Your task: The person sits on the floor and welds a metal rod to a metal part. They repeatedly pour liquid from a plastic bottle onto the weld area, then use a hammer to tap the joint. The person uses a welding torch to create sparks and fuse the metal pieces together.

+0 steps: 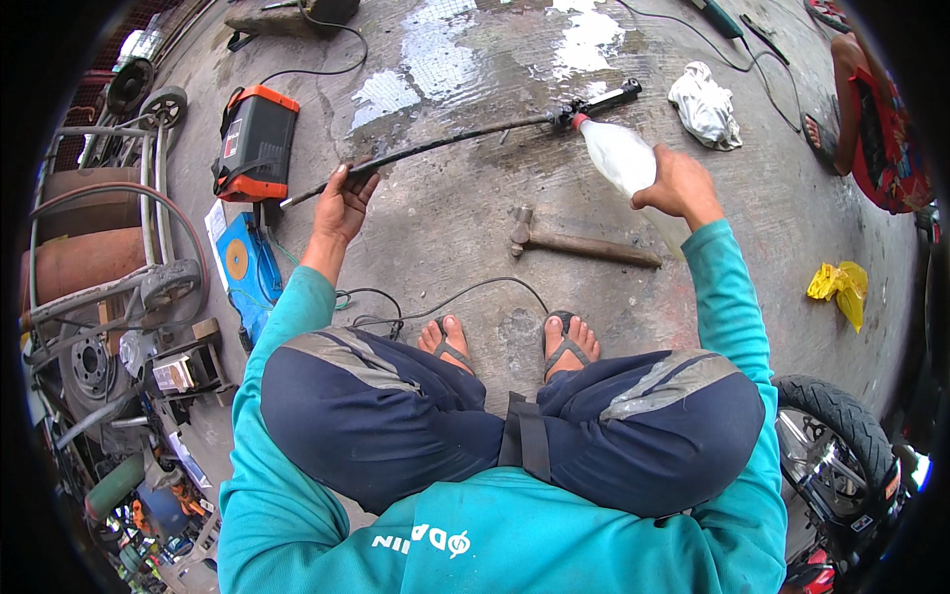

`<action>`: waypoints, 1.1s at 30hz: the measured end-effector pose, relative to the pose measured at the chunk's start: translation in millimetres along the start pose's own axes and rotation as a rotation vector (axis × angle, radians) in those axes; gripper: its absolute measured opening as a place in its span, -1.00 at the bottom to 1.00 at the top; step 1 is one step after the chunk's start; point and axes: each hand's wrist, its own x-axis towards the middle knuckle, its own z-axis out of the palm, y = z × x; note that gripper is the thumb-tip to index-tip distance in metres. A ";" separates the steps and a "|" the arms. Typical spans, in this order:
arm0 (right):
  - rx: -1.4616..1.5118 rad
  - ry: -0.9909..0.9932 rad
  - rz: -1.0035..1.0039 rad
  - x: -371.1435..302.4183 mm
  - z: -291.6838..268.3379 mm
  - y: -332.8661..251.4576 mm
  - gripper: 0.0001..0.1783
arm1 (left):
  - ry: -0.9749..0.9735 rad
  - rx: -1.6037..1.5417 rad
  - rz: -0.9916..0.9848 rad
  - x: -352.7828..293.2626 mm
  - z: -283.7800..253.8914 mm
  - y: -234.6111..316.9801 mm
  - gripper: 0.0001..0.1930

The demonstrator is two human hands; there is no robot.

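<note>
Plainly, most of what reaches me in the head view is concrete floor [426, 252], with bright, shiny patches toward the top. Along the left I make out a wheeled metal frame [161, 198] with rust-brown cylinders [94, 257] among its bars, and low on the right a motorcycle wheel [841, 416]. Smaller than those, I have a boxy black-and-orange machine [259, 144] near the left hand [343, 206]. A long dark rod [455, 140] runs across, well ahead of the feet [569, 346]; a hammer [584, 246] lies between. I see a cloudy bottle [618, 156] tilted toward the rod's right end, with the right hand [683, 186] wrapped firmly around its body. The left hand is palm up, fingers half curled, pinching the rod near its left end. Beyond the bottle sits a crumpled white rag [705, 107]. Smallest, the red cap [579, 121] is right by the rod's dark fitting [625, 94]; I can't tell whether they touch.
</note>
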 end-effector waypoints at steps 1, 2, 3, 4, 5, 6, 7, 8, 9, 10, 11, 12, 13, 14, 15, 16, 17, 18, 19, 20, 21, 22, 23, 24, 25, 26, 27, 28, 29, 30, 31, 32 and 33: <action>0.003 0.000 -0.005 -0.7 0.4 1.7 -0.14 | 0.004 -0.006 -0.008 -0.4 -0.3 -1.1 -0.78; -0.003 -0.003 0.000 -1.8 0.0 1.6 -0.14 | 0.009 -0.010 -0.018 -2.3 0.2 -3.0 -0.78; -0.008 -0.006 0.005 -3.4 -1.1 1.5 -0.14 | 0.014 -0.015 -0.027 -4.5 0.5 -4.4 -0.79; -0.014 -0.009 0.009 -4.2 -1.8 1.4 -0.15 | 0.015 -0.025 -0.028 -6.9 0.8 -5.5 -0.80; -0.027 -0.012 0.012 -4.3 -2.2 1.7 -0.15 | 0.015 -0.035 -0.029 -9.1 -0.1 -7.3 -0.81; -0.040 -0.014 0.016 -4.3 -2.6 2.4 -0.15 | 0.015 -0.045 -0.031 -11.0 -0.8 -8.8 -0.82; -0.053 -0.016 0.019 -4.4 -3.1 2.8 -0.15 | 0.024 -0.053 -0.034 -12.6 -1.3 -10.0 -0.82; -0.056 -0.020 0.019 -4.6 -4.1 2.4 -0.15 | 0.033 -0.061 -0.037 -14.3 -1.9 -11.1 -0.83; -0.058 -0.024 0.019 -5.1 -5.6 2.0 -0.15 | 0.042 -0.069 -0.041 -14.9 -2.0 -11.8 -0.83; -0.060 -0.027 0.019 -5.4 -6.8 1.7 -0.15 | 0.040 -0.073 -0.042 -14.7 -2.0 -12.2 -0.84; -0.060 -0.031 0.013 -5.3 -7.4 1.7 -0.15 | 0.038 -0.075 -0.042 -14.6 -1.8 -11.9 -0.84; -0.060 -0.034 0.007 -5.1 -7.9 1.7 -0.15 | 0.037 -0.078 -0.042 -14.5 -1.6 -11.7 -0.84; -0.061 -0.038 0.001 -4.8 -8.2 1.6 -0.16 | 0.038 -0.074 -0.041 -14.3 -1.5 -11.5 -0.84; -0.063 -0.037 0.005 -4.7 -8.2 1.2 -0.16 | 0.038 -0.070 -0.041 -14.0 -1.3 -11.0 -0.84; -0.066 -0.035 0.009 -4.4 -7.9 0.7 -0.16 | 0.038 -0.066 -0.041 -13.7 -1.1 -10.7 -0.84; -0.068 -0.033 0.013 -4.1 -7.6 0.3 -0.16 | 0.033 -0.068 -0.042 -13.5 -0.8 -10.7 -0.84; -0.073 -0.030 0.015 -4.2 -7.2 -0.1 -0.16 | 0.028 -0.071 -0.044 -13.1 -1.2 -11.1 -0.84; -0.078 -0.027 0.018 -4.4 -6.8 -0.4 -0.16 | 0.023 -0.074 -0.046 -12.9 -1.6 -11.3 -0.84; -0.083 -0.023 0.021 -4.5 -6.6 -0.6 -0.15 | 0.023 -0.073 -0.047 -12.8 -2.1 -11.6 -0.84; -0.076 -0.025 0.017 -4.2 -6.2 0.2 -0.15 | 0.025 -0.071 -0.047 -13.0 -2.2 -11.9 -0.84; -0.070 -0.026 0.014 -3.8 -5.8 1.9 -0.15 | 0.026 -0.069 -0.047 -13.1 -2.2 -12.1 -0.84; -0.063 -0.028 0.010 -3.5 -5.5 3.0 -0.15 | 0.023 -0.071 -0.047 -13.1 -2.3 -12.0 -0.84; -0.061 -0.027 0.009 -3.4 -5.5 3.2 -0.15 | 0.021 -0.072 -0.047 -12.9 -2.9 -11.6 -0.84; -0.060 -0.026 0.008 -3.5 -5.6 3.4 -0.15 | 0.018 -0.073 -0.047 -12.7 -3.3 -11.3 -0.83; -0.059 -0.025 0.006 -3.7 -5.8 3.5 -0.16 | 0.023 -0.063 -0.043 -12.5 -3.7 -11.3 -0.83; -0.061 -0.026 0.008 -4.1 -6.2 3.4 -0.16 | 0.028 -0.053 -0.041 -12.1 -3.3 -11.3 -0.83; -0.063 -0.027 0.010 -4.6 -6.9 2.8 -0.16 | 0.032 -0.042 -0.038 -11.9 -2.9 -11.3 -0.82; -0.065 -0.028 0.011 -4.8 -7.0 2.6 -0.17 | 0.031 -0.042 -0.038 -11.8 -2.7 -11.1 -0.82; -0.062 -0.029 0.010 -4.7 -6.5 3.1 -0.17 | 0.029 -0.041 -0.039 -11.9 -2.3 -10.8 -0.82; -0.059 -0.029 0.009 -4.3 -5.7 3.8 -0.17 | 0.028 -0.040 -0.040 -12.2 -2.0 -10.6 -0.82; -0.056 -0.030 0.008 -4.1 -5.1 4.1 -0.17 | 0.026 -0.043 -0.043 -12.5 -1.8 -10.5 -0.82; -0.055 -0.030 0.009 -4.0 -5.3 3.9 -0.17 | 0.025 -0.046 -0.044 -12.6 -1.7 -10.1 -0.82; -0.053 -0.029 0.010 -4.1 -5.4 3.4 -0.17 | 0.023 -0.049 -0.046 -12.8 -1.8 -9.8 -0.82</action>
